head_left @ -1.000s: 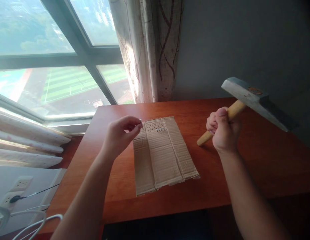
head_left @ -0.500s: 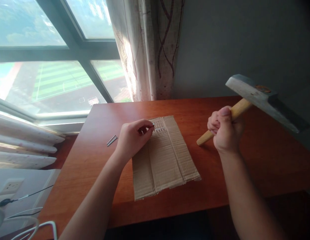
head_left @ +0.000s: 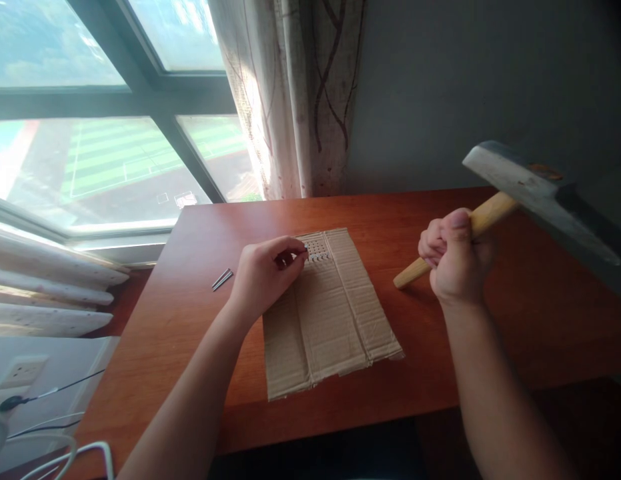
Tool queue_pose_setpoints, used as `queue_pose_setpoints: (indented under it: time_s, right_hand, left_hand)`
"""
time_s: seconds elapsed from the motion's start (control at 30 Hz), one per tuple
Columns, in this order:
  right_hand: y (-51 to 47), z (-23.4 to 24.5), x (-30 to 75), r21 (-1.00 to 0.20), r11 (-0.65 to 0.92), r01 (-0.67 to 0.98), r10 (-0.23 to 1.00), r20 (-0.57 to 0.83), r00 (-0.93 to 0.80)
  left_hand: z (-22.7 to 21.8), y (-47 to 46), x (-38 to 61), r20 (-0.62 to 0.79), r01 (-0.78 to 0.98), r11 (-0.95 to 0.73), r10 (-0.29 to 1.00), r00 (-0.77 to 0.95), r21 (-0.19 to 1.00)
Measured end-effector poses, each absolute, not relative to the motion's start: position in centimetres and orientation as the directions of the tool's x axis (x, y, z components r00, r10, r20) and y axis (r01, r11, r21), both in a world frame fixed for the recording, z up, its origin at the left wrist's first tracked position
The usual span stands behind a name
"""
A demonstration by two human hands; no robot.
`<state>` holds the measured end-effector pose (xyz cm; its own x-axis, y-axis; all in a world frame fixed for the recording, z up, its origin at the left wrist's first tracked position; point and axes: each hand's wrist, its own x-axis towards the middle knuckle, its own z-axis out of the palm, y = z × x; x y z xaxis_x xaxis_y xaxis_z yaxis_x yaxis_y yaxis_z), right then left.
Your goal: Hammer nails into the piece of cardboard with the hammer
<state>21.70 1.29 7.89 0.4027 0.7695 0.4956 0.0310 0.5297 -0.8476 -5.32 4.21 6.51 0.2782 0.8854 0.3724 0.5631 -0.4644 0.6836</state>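
Note:
My right hand (head_left: 453, 260) is closed round the wooden handle of a hammer (head_left: 520, 197), held raised above the table with its grey metal head up at the right. My left hand (head_left: 267, 273) rests on the far left part of a flat piece of corrugated cardboard (head_left: 330, 313), fingers pinched on a small nail at the cardboard's far end, next to a patch of small holes and nails (head_left: 317, 250). The nail itself is barely visible between the fingertips.
The cardboard lies on a reddish-brown wooden table (head_left: 540, 320). Two loose nails (head_left: 223, 279) lie on the table left of my left hand. A window and patterned curtain (head_left: 300, 100) stand behind; a wall socket and white cables (head_left: 20, 400) sit low left.
My left hand has come down from above the cardboard and now rests on it, pinching the nail at the far end. The hammer has lifted slightly to the right.

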Motion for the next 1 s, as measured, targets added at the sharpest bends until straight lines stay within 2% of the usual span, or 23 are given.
queue_pose_setpoints:
  time_s: [0.53,0.67,0.77,0.9,1.0]
  right_hand:
    - [1.3,8.0,21.5,-0.891,0.432,0.137,0.806,0.450,0.385]
    - [1.3,8.5,21.6,-0.930,0.329,0.165,0.902,0.361,0.237]
    - [0.9,8.9,21.6,-0.935,0.182,0.305,0.978,0.205,0.047]
    - [0.5,10.1,21.1,-0.811,0.182,0.556,0.981,0.112,-0.159]
    - [0.7,11.5,20.2,-0.722,0.242,0.648,0.959,0.080,-0.270]
  left_hand:
    - [6.3,4.2,-5.2,0.405,0.560,-0.508,0.861,0.307,0.655]
    - [6.1,4.1,-5.2,0.424,0.534,-0.526,0.850,0.311,0.662]
    - [5.9,4.1,-5.3,0.448,0.526,-0.548,0.836,0.318,0.650]
    - [5.7,4.0,-5.4,0.459,0.529,-0.557,0.830,0.317,0.640]
    - [5.5,4.0,-5.4,0.456,0.535,-0.553,0.832,0.315,0.638]
